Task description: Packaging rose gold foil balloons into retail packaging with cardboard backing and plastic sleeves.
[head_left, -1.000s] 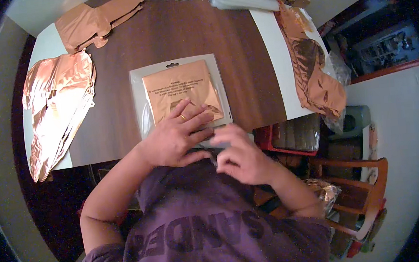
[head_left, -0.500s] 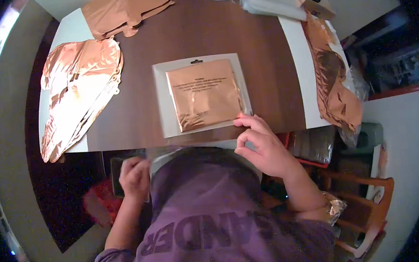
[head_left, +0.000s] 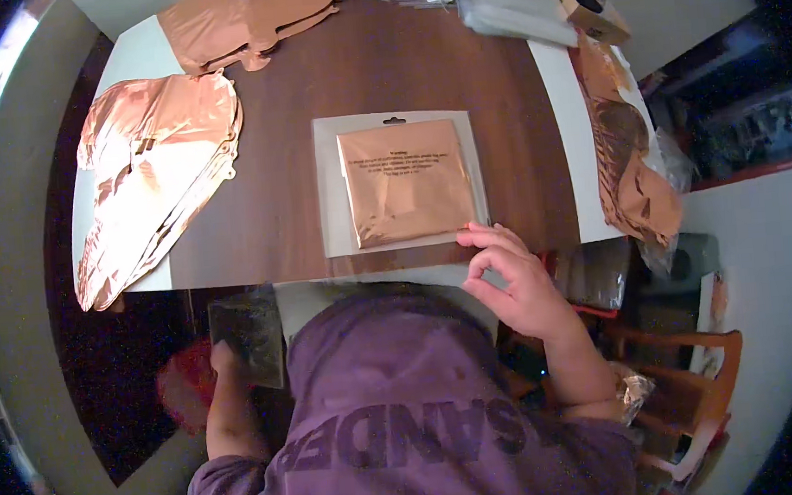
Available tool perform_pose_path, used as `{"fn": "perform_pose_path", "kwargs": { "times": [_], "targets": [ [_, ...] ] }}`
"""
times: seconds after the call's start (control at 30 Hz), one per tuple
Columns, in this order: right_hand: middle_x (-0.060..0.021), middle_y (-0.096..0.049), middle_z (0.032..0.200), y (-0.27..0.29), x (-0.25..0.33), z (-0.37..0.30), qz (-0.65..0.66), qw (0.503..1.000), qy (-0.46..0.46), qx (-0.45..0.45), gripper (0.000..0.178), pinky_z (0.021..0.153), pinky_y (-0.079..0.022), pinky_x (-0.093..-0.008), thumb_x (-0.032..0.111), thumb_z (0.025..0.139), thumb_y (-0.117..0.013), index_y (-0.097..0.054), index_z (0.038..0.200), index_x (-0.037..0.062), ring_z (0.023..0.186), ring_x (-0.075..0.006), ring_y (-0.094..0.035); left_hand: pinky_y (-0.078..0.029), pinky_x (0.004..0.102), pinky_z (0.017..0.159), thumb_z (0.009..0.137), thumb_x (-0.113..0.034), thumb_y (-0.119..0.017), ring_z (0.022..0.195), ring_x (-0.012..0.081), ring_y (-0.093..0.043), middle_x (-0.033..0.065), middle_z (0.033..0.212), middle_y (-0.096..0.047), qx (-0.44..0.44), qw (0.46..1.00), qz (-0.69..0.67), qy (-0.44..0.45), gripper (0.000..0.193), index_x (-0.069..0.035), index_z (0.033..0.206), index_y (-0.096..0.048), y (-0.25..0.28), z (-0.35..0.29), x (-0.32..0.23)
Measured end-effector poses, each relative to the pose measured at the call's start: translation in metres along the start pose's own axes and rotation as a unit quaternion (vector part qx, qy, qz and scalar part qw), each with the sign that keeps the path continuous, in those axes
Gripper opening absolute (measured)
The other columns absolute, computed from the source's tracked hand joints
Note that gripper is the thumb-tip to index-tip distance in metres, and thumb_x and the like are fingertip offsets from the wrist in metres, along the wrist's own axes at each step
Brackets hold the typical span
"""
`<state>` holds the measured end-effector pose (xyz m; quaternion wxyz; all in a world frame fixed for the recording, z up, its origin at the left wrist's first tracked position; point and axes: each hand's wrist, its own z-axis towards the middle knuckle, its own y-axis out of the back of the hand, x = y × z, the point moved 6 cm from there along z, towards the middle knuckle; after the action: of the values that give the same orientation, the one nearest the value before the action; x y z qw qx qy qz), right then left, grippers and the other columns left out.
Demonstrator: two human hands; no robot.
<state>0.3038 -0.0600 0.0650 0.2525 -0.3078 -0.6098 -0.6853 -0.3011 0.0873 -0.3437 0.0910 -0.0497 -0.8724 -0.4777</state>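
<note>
A clear plastic packet (head_left: 333, 183) with a hanging slot lies near the table's front edge. Inside it is a folded sheet of rose-gold foil (head_left: 408, 205) with small dark print. My right hand (head_left: 521, 279) is at the packet's lower right corner, a fingertip touching its edge, the thumb apart and not pinching. Below the table's front edge on the left is my left hand (head_left: 225, 357), beside a see-through, rectangular plastic piece (head_left: 252, 338). Blur and dim light hide its fingers, so whether it grips that piece is unclear.
Rose-gold foil shapes lie flat at the table's left (head_left: 160, 140) and far left (head_left: 248, 26). Crumpled foil (head_left: 632, 173) hangs over the right edge. Clear plastic bags (head_left: 507, 6) and a small box (head_left: 586, 7) stand far right. A wooden chair (head_left: 715, 343) is at lower right.
The packet and my right hand have shifted slightly right. My left hand has dropped lower and left, away from the table edge, and the see-through piece now shows more.
</note>
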Motion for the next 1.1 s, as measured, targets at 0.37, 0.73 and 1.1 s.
{"fn": "perform_pose_path", "kwargs": {
  "times": [0.37,0.73,1.1],
  "targets": [
    [-0.012,-0.066,0.111,0.045,-0.029,-0.054,0.067,0.979,-0.086,-0.17,0.016,0.099,-0.043,-0.0407,0.005,0.076,-0.072,-0.059,0.084,0.0065,0.111,-0.0303,-0.06,-0.049,0.0466,0.094,0.081,-0.039,-0.066,0.103,0.0332,-0.066,0.0174,0.11,-0.068,-0.306,0.936,0.004,-0.175,0.064,0.0,0.13,-0.052,-0.008,-0.008,0.012],
    [-0.0145,-0.041,0.146,-0.008,-0.025,-0.011,-0.287,0.953,0.081,-0.057,0.074,0.111,-0.029,-0.0546,0.016,0.067,-0.081,-0.05,0.135,0.0094,0.134,-0.0349,-0.04,-0.052,0.0505,0.071,0.071,-0.027,-0.076,0.079,0.0369,-0.067,0.0157,0.091,-0.068,-0.134,0.958,0.061,-0.246,0.054,-0.007,0.119,-0.061,0.241,-0.146,-0.15],
    [-0.0107,-0.058,0.129,-0.011,-0.038,-0.029,-0.309,0.927,0.146,-0.154,0.036,0.107,-0.036,-0.0544,0.016,0.077,-0.075,-0.066,0.111,0.0108,0.122,-0.031,-0.052,-0.039,0.0479,0.106,0.074,-0.019,-0.072,0.12,0.0285,-0.053,0.0101,0.129,-0.057,-0.343,0.652,-0.067,-0.673,0.051,-0.009,0.123,-0.061,0.379,-0.255,-0.321]
  ]
}}
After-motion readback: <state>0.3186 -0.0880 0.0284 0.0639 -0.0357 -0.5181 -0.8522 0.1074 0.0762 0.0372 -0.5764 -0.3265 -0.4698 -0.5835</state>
